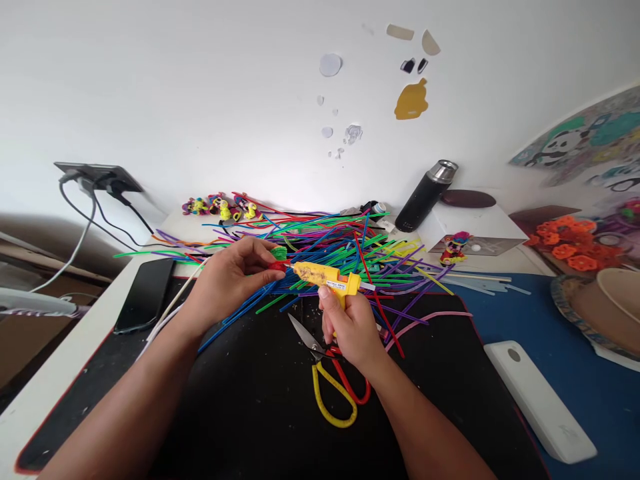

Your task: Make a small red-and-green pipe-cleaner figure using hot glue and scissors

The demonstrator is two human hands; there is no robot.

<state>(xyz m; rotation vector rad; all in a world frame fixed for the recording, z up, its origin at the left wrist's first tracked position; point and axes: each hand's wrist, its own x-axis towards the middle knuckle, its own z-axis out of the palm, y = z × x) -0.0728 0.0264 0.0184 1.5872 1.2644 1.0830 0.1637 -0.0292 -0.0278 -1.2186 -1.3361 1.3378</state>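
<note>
My right hand (353,327) is wrapped round the grip of a yellow hot glue gun (320,275), with a pale glue stick (367,286) poking out of its back. The nozzle points left and meets a small red and green pipe cleaner piece (279,261). That piece is pinched between the thumb and fingers of my left hand (240,270). Whether glue is flowing cannot be seen. Below the right hand lie scissors (315,347) with one yellow and one red handle, on the black mat (240,413).
Behind my hands spreads a heap of coloured pipe cleaners (330,240). Small pipe cleaner figures (220,207) sit by the wall. A black thermos (425,197) leans near a white box (470,223). A phone (145,293) lies left, a white power bank (540,400) right.
</note>
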